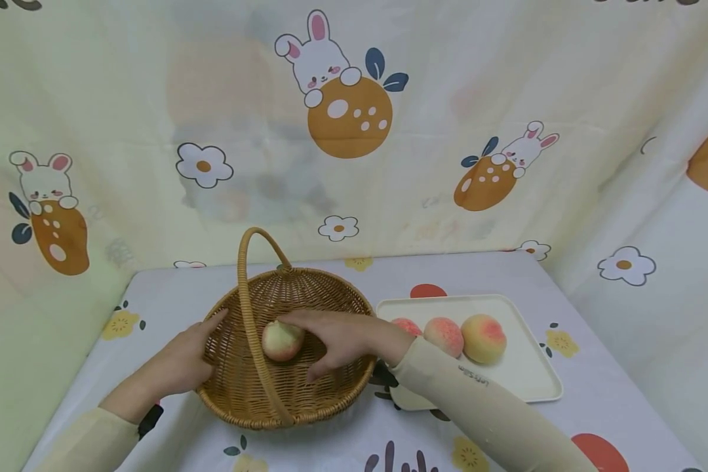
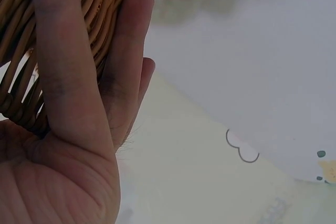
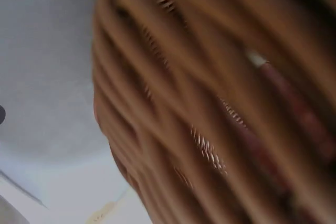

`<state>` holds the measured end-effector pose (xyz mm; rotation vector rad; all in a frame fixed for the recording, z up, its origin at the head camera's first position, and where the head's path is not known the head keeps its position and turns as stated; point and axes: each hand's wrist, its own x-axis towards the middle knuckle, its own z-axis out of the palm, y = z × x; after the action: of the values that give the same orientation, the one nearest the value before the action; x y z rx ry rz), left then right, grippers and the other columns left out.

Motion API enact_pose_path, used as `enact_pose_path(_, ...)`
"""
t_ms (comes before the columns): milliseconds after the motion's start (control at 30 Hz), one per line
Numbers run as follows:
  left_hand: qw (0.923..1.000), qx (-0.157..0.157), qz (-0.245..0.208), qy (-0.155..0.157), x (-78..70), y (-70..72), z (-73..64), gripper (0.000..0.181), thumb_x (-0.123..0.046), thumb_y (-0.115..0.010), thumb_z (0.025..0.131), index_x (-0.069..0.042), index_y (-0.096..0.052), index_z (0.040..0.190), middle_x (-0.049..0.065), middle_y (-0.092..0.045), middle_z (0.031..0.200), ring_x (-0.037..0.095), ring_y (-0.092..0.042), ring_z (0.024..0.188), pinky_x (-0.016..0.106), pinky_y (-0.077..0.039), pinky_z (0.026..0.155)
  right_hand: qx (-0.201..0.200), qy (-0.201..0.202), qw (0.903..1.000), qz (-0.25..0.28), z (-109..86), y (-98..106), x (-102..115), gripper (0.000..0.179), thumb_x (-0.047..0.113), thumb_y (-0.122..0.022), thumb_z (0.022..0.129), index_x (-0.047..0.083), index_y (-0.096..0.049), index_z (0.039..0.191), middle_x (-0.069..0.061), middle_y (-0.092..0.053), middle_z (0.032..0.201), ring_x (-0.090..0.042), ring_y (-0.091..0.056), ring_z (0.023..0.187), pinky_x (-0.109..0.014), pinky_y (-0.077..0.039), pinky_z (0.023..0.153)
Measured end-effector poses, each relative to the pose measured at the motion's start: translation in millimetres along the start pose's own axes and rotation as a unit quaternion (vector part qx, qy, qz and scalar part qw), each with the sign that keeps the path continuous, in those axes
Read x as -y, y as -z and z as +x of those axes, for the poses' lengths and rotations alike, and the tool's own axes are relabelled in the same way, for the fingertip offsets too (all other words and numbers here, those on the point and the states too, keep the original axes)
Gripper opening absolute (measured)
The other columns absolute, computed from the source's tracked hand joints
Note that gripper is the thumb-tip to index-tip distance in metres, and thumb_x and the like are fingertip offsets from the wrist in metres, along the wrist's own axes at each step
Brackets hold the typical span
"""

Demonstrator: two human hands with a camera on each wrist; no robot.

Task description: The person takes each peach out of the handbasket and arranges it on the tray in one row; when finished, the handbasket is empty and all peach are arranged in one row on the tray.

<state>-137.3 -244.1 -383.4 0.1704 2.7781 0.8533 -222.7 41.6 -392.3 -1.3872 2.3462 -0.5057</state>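
Observation:
A wicker basket (image 1: 324, 288) with a tall arched handle stands on the table. One pale yellow-green and pink peach (image 1: 282, 341) lies inside it. My left hand (image 1: 179, 360) holds the basket's left rim; the left wrist view shows its fingers (image 2: 68, 66) lying along the woven side. Reaching over the right rim, my right hand (image 1: 336, 337) has its fingers and thumb spread apart, with the fingertips at the top of the peach. In the right wrist view the basket weave (image 3: 184, 103) hides the hand, and a blurred reddish patch shows through gaps.
Right of the basket lies a cream rectangular tray (image 1: 525, 383) with three visible peaches (image 1: 484, 339), one partly behind the right wrist. Beneath them is a patterned white tablecloth (image 1: 183, 439). A printed curtain (image 1: 425, 183) hangs behind the table and along both sides.

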Motion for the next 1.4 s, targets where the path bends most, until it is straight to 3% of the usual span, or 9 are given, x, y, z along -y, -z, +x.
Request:
enact_pose_path(133, 1.0, 0.0, -0.006, -0.001, -1.4, 0.7, -0.5, 0.092, 0.018, -0.061, 0.07, 0.009, -0.026, 0.155, 0.048, -0.036, 0.139, 0.045, -0.058, 0.102, 0.038, -0.055, 0.06, -0.047, -0.027, 0.9981, -0.029, -2.4, 0.8, 2.2, 0.093, 0.04, -0.083, 0.081, 0.022, -0.035, 0.159, -0.003, -0.043, 0.144, -0.018, -0.052, 0.126, -0.037, -0.045, 0.102)
enact_pose_path(200, 1.0, -0.001, -0.004, 0.001, -1.7, 0.7, -0.3, 0.091, 0.018, -0.061, 0.07, 0.009, -0.027, 0.155, 0.048, -0.036, 0.139, 0.046, -0.059, 0.102, 0.037, -0.055, 0.06, -0.052, -0.04, 0.9972, -0.037, -2.4, 0.0, 2.2, 0.092, 0.041, -0.083, 0.081, 0.022, -0.036, 0.159, -0.005, -0.041, 0.147, -0.019, -0.052, 0.126, -0.037, -0.046, 0.101)
enact_pose_path(333, 1.0, -0.001, -0.002, 0.005, -2.9, 0.6, -0.4, 0.091, 0.018, -0.062, 0.071, 0.009, -0.027, 0.154, 0.048, -0.037, 0.138, 0.049, -0.059, 0.105, 0.039, -0.056, 0.061, -0.011, -0.05, 0.9974, -0.052, -0.4, -1.4, 3.6, 0.092, 0.04, -0.083, 0.082, 0.02, -0.037, 0.158, -0.007, -0.037, 0.156, -0.023, -0.046, 0.136, -0.038, -0.041, 0.107)
enact_pose_path(433, 1.0, 0.0, -0.001, 0.003, -3.2, 0.5, -0.7, 0.091, 0.018, -0.062, 0.071, 0.009, -0.027, 0.154, 0.048, -0.038, 0.137, 0.048, -0.059, 0.105, 0.04, -0.057, 0.062, 0.038, -0.042, 0.9964, -0.063, 1.4, -4.0, 5.2, 0.083, 0.042, -0.083, 0.082, 0.018, -0.046, 0.153, -0.004, -0.048, 0.15, -0.02, -0.047, 0.135, -0.036, -0.039, 0.109)
enact_pose_path(633, 1.0, -0.001, 0.0, -0.004, -1.0, 0.2, -1.2, 0.092, 0.018, -0.061, 0.07, 0.008, -0.026, 0.155, 0.048, -0.037, 0.138, 0.048, -0.057, 0.106, 0.041, -0.055, 0.064, 0.07, -0.038, 0.9966, -0.021, 1.3, -10.3, 12.7, 0.08, 0.055, -0.08, 0.08, 0.021, -0.051, 0.145, 0.009, -0.059, 0.131, -0.009, -0.054, 0.12, -0.031, -0.044, 0.099)
enact_pose_path(767, 1.0, 0.0, -0.002, 0.0, 0.7, 0.0, -1.1, 0.092, 0.017, -0.061, 0.07, 0.007, -0.026, 0.155, 0.048, -0.036, 0.139, 0.047, -0.057, 0.104, 0.04, -0.055, 0.063, 0.059, -0.031, 0.9976, 0.018, 2.0, -12.0, 17.9, 0.07, 0.063, -0.076, 0.079, 0.027, -0.053, 0.135, 0.014, -0.06, 0.121, -0.005, -0.056, 0.11, -0.029, -0.047, 0.089)
enact_pose_path(967, 1.0, 0.001, -0.002, 0.0, 0.4, -0.4, -0.7, 0.093, 0.018, -0.062, 0.07, 0.007, -0.027, 0.155, 0.048, -0.037, 0.137, 0.046, -0.058, 0.103, 0.039, -0.055, 0.061, 0.018, -0.003, 0.9979, 0.062, 4.1, -12.7, 21.0, 0.051, 0.052, -0.083, 0.077, 0.023, -0.053, 0.107, 0.013, -0.059, 0.102, -0.004, -0.056, 0.089, -0.021, -0.048, 0.074)
enact_pose_path(1200, 1.0, 0.0, 0.004, -0.003, -0.3, 0.3, 0.5, 0.093, 0.017, -0.064, 0.07, 0.007, -0.027, 0.155, 0.047, -0.038, 0.137, 0.048, -0.058, 0.105, 0.041, -0.056, 0.063, 0.039, -0.036, 0.9982, 0.027, -2.1, -10.6, 21.4, 0.066, 0.046, -0.089, 0.071, 0.019, -0.064, 0.126, 0.013, -0.061, 0.111, -0.004, -0.055, 0.103, -0.023, -0.047, 0.085)
enact_pose_path(1400, 1.0, 0.002, -0.001, 0.001, 0.3, -0.4, -0.1, 0.093, 0.017, -0.063, 0.071, 0.007, -0.027, 0.155, 0.048, -0.036, 0.139, 0.047, -0.058, 0.104, 0.04, -0.055, 0.063, 0.062, -0.049, 0.9968, 0.008, -6.9, -8.4, 21.6, 0.061, 0.04, -0.093, 0.067, 0.028, -0.064, 0.119, 0.016, -0.062, 0.108, -0.005, -0.056, 0.1, -0.026, -0.048, 0.082)
